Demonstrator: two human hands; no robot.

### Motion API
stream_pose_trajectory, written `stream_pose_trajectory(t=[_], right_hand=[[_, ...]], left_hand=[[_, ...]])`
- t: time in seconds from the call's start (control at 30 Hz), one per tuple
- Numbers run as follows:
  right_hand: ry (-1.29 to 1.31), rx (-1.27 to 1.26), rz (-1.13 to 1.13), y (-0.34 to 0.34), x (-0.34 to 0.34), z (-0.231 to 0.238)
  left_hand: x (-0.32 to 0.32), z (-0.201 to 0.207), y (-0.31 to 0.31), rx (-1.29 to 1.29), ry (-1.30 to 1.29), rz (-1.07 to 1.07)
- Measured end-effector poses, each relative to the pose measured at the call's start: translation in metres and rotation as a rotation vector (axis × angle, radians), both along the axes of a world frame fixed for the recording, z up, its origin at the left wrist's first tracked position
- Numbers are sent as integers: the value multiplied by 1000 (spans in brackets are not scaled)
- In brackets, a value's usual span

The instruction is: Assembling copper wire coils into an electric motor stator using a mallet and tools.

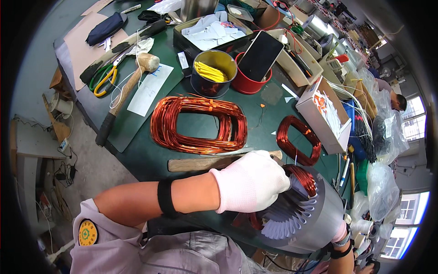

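My left hand (255, 180), in a white knit glove, is closed at the open face of a grey metal motor stator (326, 208). Its fingertips curl away at the stator's mouth, hiding whatever they grip. White paper slot liners (285, 226) fan out around the stator's inner edge. A bundle of copper wire (303, 179) emerges at the top of the bore, beside my knuckles. At the stator's lower right, only the glove cuff and wrist of my right hand (340, 235) show; its fingers are hidden behind the stator.
Behind my left hand lie a wooden bar (196, 164), a large copper coil (166, 125) and a smaller coil (283, 137). A mallet (132, 84) and scissors (106, 82) rest at left. Tins, a phone (260, 55) and boxes of paper strips (337, 144) stand further back.
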State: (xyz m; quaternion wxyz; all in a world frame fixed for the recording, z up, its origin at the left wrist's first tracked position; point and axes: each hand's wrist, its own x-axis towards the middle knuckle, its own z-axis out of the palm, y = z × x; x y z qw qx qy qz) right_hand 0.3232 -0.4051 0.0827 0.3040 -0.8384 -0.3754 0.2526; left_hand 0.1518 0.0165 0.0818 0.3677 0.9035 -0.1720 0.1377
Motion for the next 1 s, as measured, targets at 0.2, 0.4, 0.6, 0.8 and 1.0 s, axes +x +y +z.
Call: stream_pose_trajectory(t=[0.2,0.4,0.6,0.8,1.0], right_hand=[[-9,-5,-17,1,-12,-2],[-24,8,-17,14,-14,-5],[-43,3,-24,33,-25,-5],[-60,0,-28,47,-31,-5],[-81,-2,-38,48,-40,-5]], left_hand=[[0,3,-2,48,-54,13],[-4,7,-6,108,-92,84],[-6,-8,-8,72,-46,124],[-9,-19,-13,-68,-34,237],[-9,-21,-14,-159,-1,213]])
